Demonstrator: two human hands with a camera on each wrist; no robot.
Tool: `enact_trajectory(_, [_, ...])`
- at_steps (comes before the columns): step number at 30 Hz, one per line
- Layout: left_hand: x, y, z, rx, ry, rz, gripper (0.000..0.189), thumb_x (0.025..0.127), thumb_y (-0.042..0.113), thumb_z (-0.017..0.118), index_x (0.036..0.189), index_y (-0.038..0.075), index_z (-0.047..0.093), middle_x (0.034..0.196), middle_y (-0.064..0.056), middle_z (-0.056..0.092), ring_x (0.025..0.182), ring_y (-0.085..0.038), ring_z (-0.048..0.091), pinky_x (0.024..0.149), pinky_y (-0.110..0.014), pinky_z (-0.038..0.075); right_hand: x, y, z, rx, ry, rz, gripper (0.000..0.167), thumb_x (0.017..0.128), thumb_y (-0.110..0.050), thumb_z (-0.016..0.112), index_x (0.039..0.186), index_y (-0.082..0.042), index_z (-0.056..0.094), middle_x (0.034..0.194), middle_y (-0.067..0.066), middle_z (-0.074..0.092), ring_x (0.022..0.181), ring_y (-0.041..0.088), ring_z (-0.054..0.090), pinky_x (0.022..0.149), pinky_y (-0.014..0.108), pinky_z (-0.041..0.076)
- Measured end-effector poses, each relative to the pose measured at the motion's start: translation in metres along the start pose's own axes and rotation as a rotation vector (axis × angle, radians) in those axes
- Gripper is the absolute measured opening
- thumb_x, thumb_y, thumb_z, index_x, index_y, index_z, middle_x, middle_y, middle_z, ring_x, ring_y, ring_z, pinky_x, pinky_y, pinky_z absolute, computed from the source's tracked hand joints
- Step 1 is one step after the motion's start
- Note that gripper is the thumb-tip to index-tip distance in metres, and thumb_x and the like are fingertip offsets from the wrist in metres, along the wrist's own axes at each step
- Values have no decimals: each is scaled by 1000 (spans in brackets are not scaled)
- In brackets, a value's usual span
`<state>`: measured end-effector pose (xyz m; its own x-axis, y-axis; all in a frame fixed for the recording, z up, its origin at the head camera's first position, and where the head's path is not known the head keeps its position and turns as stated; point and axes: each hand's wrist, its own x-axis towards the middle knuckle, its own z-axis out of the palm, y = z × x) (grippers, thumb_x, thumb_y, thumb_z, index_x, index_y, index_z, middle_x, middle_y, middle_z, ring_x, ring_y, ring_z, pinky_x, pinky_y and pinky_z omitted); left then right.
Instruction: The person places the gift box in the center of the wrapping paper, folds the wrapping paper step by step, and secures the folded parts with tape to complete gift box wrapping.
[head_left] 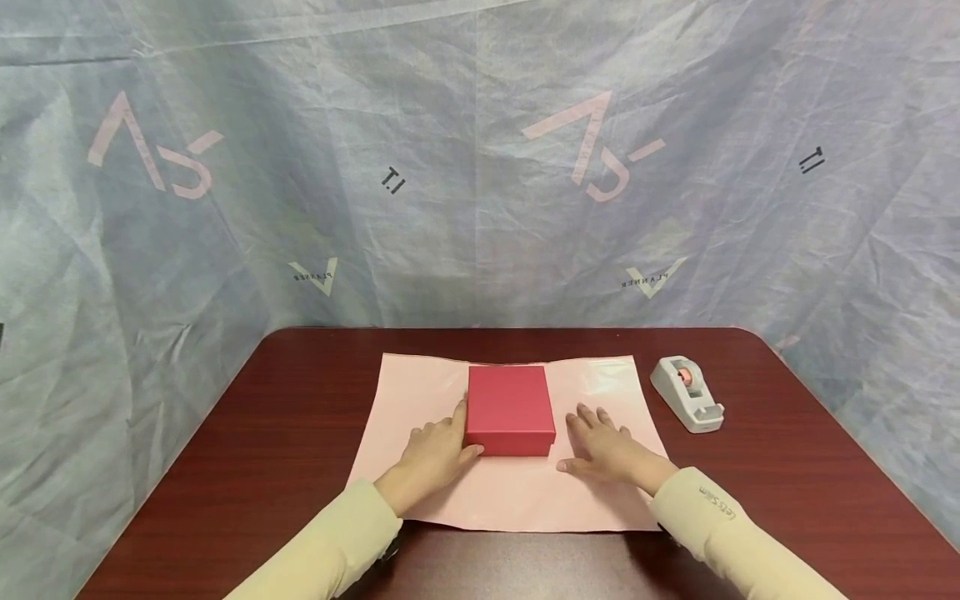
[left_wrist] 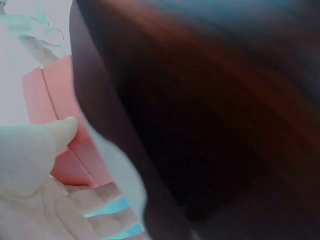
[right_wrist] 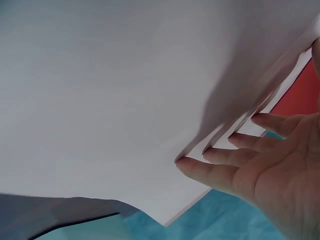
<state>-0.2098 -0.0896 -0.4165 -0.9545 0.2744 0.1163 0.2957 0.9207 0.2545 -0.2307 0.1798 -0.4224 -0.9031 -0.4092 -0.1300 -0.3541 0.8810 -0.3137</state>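
A red lidded box (head_left: 508,398) sits on a sheet of pale pink paper (head_left: 517,498) spread over the table. At the box's near left corner is my left hand (head_left: 435,454), its index finger along the left side and its thumb (left_wrist: 65,131) against the front face. The fingers look fairly straight, touching the box. To the right of the box, my right hand (head_left: 606,448) rests on the paper with fingers spread, apart from the box. In the right wrist view its fingertips meet the paper sheet (right_wrist: 125,125), with part of the red box (right_wrist: 297,92) beyond.
A white tape dispenser (head_left: 686,393) with a roll of tape stands right of the paper. The dark reddish-brown table (head_left: 292,433) extends to both sides. Behind it hangs a grey-blue printed cloth (head_left: 450,225).
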Motion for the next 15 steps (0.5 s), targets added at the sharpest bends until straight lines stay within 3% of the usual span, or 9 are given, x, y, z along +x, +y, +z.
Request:
enact_trajectory(9, [11, 12, 5, 17, -6, 16, 75, 85, 41, 60, 141, 2, 29, 104, -16, 65, 88, -35, 63, 74, -51, 44, -4, 16, -7, -8, 0, -8, 82, 80, -48, 63, 136, 4, 35, 144, 29, 26, 128, 55, 22, 88, 74, 24])
enact_trajectory(15, [14, 15, 6, 12, -24, 3, 74, 84, 42, 61, 140, 3, 31, 106, -16, 64, 89, -36, 62, 72, -49, 44, -2, 21, -7, -10, 46, -32, 78, 79, -46, 65, 134, 3, 40, 140, 31, 30, 124, 58, 27, 84, 74, 28])
